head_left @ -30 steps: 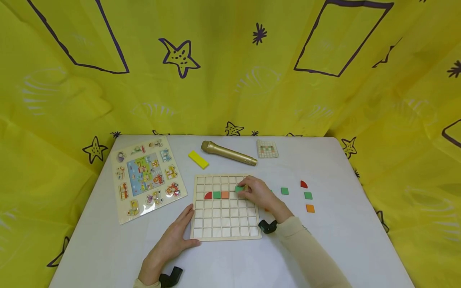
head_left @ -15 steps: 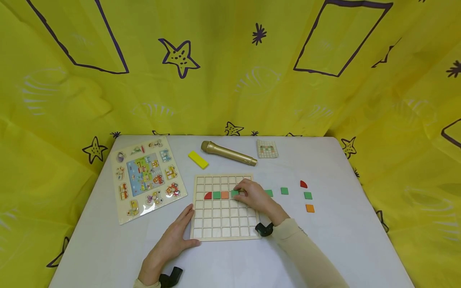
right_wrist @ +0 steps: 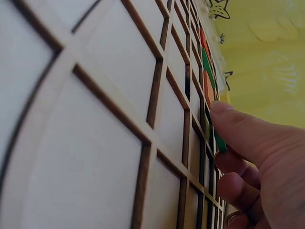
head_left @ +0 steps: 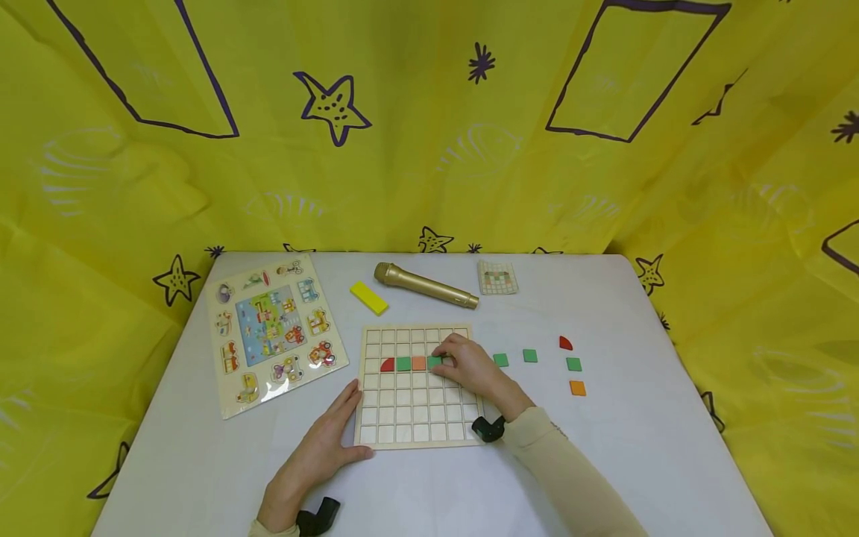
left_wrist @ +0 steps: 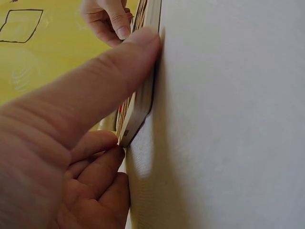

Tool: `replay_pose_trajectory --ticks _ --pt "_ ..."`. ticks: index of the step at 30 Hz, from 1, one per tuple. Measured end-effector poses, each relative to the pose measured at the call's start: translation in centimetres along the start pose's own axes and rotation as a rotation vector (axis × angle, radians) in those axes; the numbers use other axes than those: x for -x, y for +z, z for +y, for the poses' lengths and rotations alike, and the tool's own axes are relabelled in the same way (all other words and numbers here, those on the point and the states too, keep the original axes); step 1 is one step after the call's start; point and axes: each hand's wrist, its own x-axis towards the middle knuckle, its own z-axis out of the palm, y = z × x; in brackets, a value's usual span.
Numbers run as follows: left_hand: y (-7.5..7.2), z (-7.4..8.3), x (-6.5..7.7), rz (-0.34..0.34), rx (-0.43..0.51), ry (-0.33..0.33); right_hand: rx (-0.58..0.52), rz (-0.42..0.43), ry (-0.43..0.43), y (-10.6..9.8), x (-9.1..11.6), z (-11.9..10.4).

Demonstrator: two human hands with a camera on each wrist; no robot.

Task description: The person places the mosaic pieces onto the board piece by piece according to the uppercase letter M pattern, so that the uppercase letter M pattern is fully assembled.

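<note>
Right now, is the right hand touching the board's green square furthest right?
Touching: in the right wrist view, the right hand pinches that green square.

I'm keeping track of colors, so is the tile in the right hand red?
No, the right hand pinches a green tile at the board.

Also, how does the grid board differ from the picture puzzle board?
The grid board is divided into square cells; the puzzle board shows colourful drawings round a central picture. The grid board lies almost straight, the puzzle board visibly turned. The left hand touches the grid board; no hand touches the puzzle board. Both are flat boards on the white table.
</note>
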Motion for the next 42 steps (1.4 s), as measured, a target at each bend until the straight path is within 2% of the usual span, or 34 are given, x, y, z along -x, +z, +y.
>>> replay_pose_trajectory --ticks 25,36,42 --pt "-0.27 -0.01 -0.17 -0.003 -0.061 0.038 0.023 -0.014 0.022 0.07 -0.13 -0.16" --pt "-0.39 0.31 -0.02 -0.017 -0.074 0.012 0.011 -0.032 0.027 0.13 -0.08 -0.30" --pt "-0.45 0.19 -0.05 -0.021 -0.097 0.030 0.016 -0.034 0.022 0.19 -0.07 -0.32"
